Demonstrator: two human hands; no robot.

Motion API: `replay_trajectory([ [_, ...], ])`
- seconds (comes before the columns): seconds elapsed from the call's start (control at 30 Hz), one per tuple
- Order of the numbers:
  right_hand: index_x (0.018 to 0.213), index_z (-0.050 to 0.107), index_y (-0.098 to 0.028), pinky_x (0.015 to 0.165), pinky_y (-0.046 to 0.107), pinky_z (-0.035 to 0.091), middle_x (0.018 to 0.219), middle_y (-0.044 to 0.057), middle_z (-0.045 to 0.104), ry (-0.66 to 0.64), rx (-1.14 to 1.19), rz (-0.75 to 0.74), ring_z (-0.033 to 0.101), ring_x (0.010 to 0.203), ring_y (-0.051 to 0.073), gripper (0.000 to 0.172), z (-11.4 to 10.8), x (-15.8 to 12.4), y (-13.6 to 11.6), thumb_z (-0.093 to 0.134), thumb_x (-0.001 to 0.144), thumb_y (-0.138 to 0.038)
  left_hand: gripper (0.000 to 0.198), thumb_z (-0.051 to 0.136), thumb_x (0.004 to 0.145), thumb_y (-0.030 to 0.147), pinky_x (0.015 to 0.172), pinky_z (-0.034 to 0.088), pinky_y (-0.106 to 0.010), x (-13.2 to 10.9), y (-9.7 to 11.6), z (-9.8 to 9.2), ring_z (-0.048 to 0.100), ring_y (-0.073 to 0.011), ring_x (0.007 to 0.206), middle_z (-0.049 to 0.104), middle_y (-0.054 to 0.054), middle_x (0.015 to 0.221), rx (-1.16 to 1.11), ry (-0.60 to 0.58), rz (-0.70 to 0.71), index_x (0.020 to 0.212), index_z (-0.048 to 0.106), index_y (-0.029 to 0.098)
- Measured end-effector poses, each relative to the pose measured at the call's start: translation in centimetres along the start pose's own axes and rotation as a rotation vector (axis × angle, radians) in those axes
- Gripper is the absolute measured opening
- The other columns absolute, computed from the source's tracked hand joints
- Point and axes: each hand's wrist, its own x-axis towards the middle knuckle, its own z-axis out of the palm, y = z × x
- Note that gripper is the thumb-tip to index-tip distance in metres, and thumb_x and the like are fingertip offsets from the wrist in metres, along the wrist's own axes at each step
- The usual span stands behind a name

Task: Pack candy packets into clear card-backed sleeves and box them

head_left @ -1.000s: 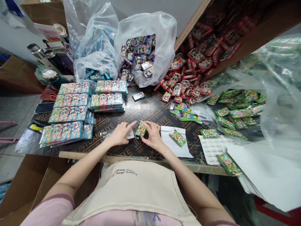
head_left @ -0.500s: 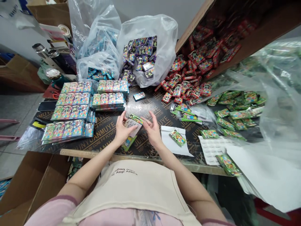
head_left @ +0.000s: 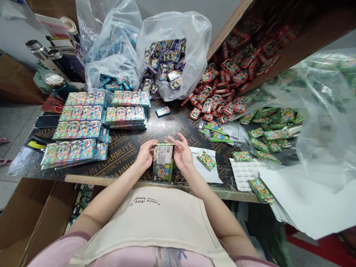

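Observation:
A black and green printed packet (head_left: 163, 167), with a pale barcode label on its upper part, stands tilted up between my hands near the table's front edge. On its left side, my left hand (head_left: 147, 154) is closed with thumb and fingers at the upper edge. My right hand (head_left: 183, 152) holds the upper right edge by the thumb, its other fingers partly stretched out behind. Just right of that hand, a small green packet (head_left: 206, 160) lies on a white paper sheet (head_left: 214, 176). A single blue box (head_left: 162, 111) lies beyond my hands.
Stacks of wrapped four-box sets (head_left: 75, 128) stand at the left. Behind are a clear bag (head_left: 194, 33) of purple boxes, a pile of red boxes (head_left: 211, 96), and green packets (head_left: 274, 129) at the right. Flat green-edged sleeves (head_left: 219, 137) and a label sheet (head_left: 241, 174) lie nearer.
The packet has turned from slanted to upright, its printed face and label now towards me. My hands have come down slightly, staying at its sides. The view has shifted a little.

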Motion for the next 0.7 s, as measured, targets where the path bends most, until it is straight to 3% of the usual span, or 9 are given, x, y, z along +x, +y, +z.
replay_trajectory([
  [0.13, 0.093, 0.058, -0.021, 0.071, 0.037, 0.055, 0.083, 0.003, 0.074, -0.054, -0.101, 0.051, 0.069, 0.075, 0.021, 0.026, -0.4, 0.0, 0.1, 0.062, 0.069, -0.03, 0.018, 0.065, 0.054, 0.015, 0.057, 0.042, -0.021, -0.2, 0.8, 0.2, 0.055, -0.0086, 0.057, 0.064, 0.002, 0.065, 0.065, -0.095, 0.074, 0.071, 0.067, 0.016],
  [0.23, 0.076, 0.065, -0.02, 0.075, 0.035, 0.054, 0.08, 0.003, 0.074, 0.014, -0.193, -0.068, 0.068, 0.075, 0.02, 0.012, -0.4, -0.1, -0.1, 0.065, 0.066, -0.026, 0.007, 0.067, 0.058, 0.017, 0.06, 0.044, -0.022, -0.7, 1.4, 0.0, 0.058, -0.0111, 0.063, 0.066, -0.001, 0.068, 0.252, -0.159, 0.27, 0.064, 0.069, 0.016],
  [0.33, 0.074, 0.071, -0.021, 0.082, 0.038, 0.053, 0.081, 0.002, 0.074, -0.003, -0.294, -0.206, 0.068, 0.08, 0.02, 0.012, -0.8, -0.4, -0.4, 0.063, 0.07, -0.029, 0.008, 0.074, 0.06, 0.022, 0.063, 0.046, -0.024, -0.9, 2.2, -0.5, 0.061, -0.0143, 0.07, 0.069, -0.004, 0.071, 0.506, -0.235, 0.455, 0.062, 0.072, 0.015],
  [0.5, 0.076, 0.075, -0.023, 0.083, 0.039, 0.052, 0.083, 0.003, 0.075, -0.04, -0.4, -0.23, 0.067, 0.081, 0.022, 0.017, -1.6, -0.5, -1.2, 0.071, 0.07, -0.038, 0.022, 0.083, 0.052, 0.028, 0.06, 0.048, -0.026, 0.2, 3.5, -0.8, 0.06, -0.014, 0.058, 0.07, -0.004, 0.065, 0.623, -0.286, 0.329, 0.067, 0.074, 0.014],
  [0.7, 0.069, 0.073, -0.02, 0.064, 0.029, 0.051, 0.066, 0.0, 0.07, -0.105, -0.4, -0.135, 0.061, 0.059, 0.014, 0.018, -1.2, 0.0, -2.7, 0.08, 0.061, -0.033, 0.016, 0.082, 0.048, 0.023, 0.054, 0.045, -0.025, 1.0, 4.3, -0.1, 0.055, -0.0117, 0.048, 0.066, -0.003, 0.053, 0.594, -0.301, 0.224, 0.057, 0.072, 0.014],
])
